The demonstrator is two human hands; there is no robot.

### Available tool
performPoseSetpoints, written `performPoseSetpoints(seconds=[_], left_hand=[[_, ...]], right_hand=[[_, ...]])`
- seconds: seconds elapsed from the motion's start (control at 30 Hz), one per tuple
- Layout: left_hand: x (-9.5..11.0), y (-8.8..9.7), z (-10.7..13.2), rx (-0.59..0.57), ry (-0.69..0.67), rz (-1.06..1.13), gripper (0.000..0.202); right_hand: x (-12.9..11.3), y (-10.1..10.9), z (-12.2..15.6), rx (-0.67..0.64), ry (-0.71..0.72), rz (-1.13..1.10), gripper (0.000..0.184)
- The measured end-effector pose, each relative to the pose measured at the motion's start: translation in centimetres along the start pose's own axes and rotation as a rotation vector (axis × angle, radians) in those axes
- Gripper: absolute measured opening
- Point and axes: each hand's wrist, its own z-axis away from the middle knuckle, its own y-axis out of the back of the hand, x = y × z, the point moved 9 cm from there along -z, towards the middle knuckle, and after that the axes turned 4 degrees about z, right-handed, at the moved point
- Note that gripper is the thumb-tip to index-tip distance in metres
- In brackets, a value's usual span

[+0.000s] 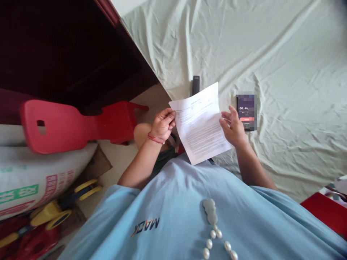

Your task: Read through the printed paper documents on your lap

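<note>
A printed white sheet of paper (pixel 201 123) is held up in front of me over the edge of a bed. My left hand (pixel 163 124), with a red string at the wrist, pinches the sheet's left edge with curled fingers. Along the right edge my right hand (pixel 232 126) grips the paper, thumb on top. A phone (pixel 246 111) with a lit timer screen lies on the pale green bedsheet (pixel 284 65) just past my right hand. A small black device (pixel 196 83) lies on the sheet above the paper's top edge.
A red plastic chair (pixel 73 124) stands at the left beside a dark wooden bed frame (pixel 67 50). Below it are a printed white sack (pixel 32 177) and yellow toy parts (pixel 59 207). A red object (pixel 325 211) sits at the lower right.
</note>
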Motion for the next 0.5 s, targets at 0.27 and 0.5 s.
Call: performPoseSetpoints(seconds=[0.27, 0.5], left_hand=[[1.2, 0.5, -0.8, 0.008, -0.030, 0.005, 0.023], [1.4, 0.6, -3.0, 0.004, -0.054, 0.093, 0.026]], right_hand=[[-0.8, -0.5, -2.1, 0.010, 0.068, 0.059, 0.079], [0.1, 0.1, -2.2, -0.030, -0.032, 0.036, 0.040]])
